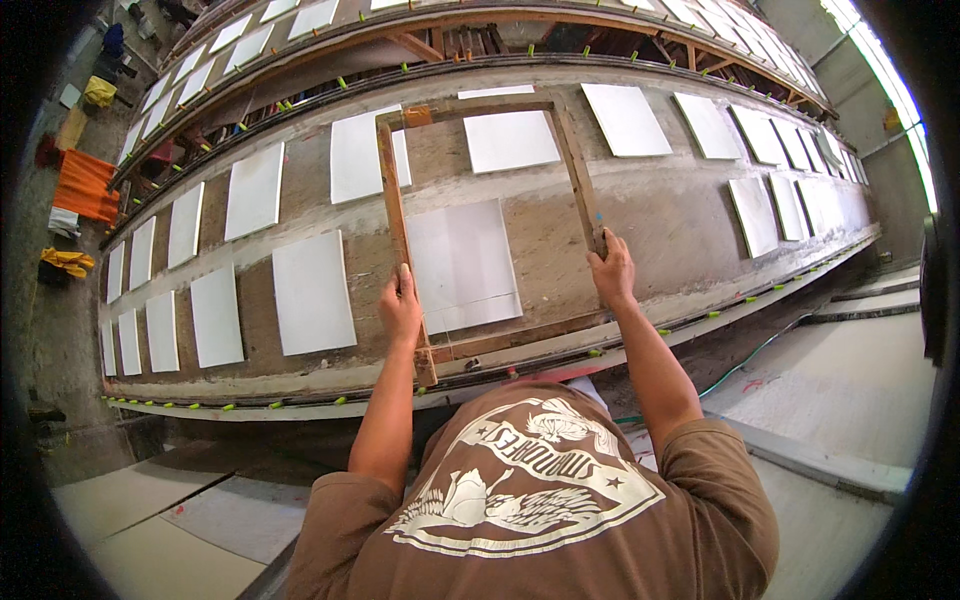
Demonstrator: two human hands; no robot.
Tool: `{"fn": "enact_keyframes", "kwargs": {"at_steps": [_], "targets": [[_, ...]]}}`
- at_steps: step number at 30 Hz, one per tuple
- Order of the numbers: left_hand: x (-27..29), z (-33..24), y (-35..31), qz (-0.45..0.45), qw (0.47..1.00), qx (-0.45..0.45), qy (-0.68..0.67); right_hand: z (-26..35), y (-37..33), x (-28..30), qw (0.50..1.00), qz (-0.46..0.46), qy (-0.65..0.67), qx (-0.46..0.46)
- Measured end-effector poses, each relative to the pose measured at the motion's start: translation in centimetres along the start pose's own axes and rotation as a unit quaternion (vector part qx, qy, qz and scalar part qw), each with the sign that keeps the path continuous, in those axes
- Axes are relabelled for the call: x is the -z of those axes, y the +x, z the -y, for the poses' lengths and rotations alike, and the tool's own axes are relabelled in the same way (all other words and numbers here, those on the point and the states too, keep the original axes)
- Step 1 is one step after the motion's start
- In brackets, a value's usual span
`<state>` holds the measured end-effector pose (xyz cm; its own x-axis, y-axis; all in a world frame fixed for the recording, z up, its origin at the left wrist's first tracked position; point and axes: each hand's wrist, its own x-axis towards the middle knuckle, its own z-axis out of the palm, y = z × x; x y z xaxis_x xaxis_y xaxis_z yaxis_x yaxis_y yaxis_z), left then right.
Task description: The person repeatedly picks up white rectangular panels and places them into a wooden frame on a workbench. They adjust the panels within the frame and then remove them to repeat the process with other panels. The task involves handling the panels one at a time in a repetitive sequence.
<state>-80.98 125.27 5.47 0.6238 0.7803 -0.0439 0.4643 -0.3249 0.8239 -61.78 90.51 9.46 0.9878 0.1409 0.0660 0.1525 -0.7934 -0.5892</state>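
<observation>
A wooden screen frame [575,165] is held over the long table [680,220]. My left hand [401,310] is closed around its left bar near the lower end, thumb on top. My right hand [614,272] grips the right bar, a little higher up. Through the frame I see a white sheet [465,265], slightly greyed, with a thin line across its lower part. The frame's far end overlaps two more white sheets [365,150] [512,140]. Whether the frame touches the table I cannot tell.
Several white sheets [313,292] lie in two rows along the table. Small green clips [595,353] line its edge rails. Beyond stands another table with sheets [250,47]. Orange cloth [87,186] hangs at the far left. Pale surfaces [830,385] lie on my near right.
</observation>
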Motion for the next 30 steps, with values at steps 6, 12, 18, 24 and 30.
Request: {"fn": "enact_keyframes", "kwargs": {"at_steps": [6, 12, 18, 24, 30], "targets": [[-4.2, -6.1, -2.1, -0.002, 1.0, 0.012, 0.029, -5.0, 4.6, 2.0, 1.0, 0.019, 0.019, 0.014], [-11.6, -7.5, -4.4, -0.009, 0.998, -0.004, 0.059, -12.0, 7.5, 4.6, 0.999, 0.02, 0.037, 0.013], [-17.2, -9.8, -6.7, 0.004, 0.998, -0.021, 0.065, -17.2, 8.4, 8.0, 0.999, 0.039, 0.021, -0.016], [-20.8, -10.0, -8.6, 0.014, 0.997, -0.041, 0.058, -21.7, 8.3, 9.2, 0.999, 0.026, -0.004, -0.027], [-22.3, -10.7, -10.7, 0.036, 0.998, -0.008, 0.042, -24.0, 8.0, 9.8, 1.0, 0.02, 0.005, -0.006]]}}
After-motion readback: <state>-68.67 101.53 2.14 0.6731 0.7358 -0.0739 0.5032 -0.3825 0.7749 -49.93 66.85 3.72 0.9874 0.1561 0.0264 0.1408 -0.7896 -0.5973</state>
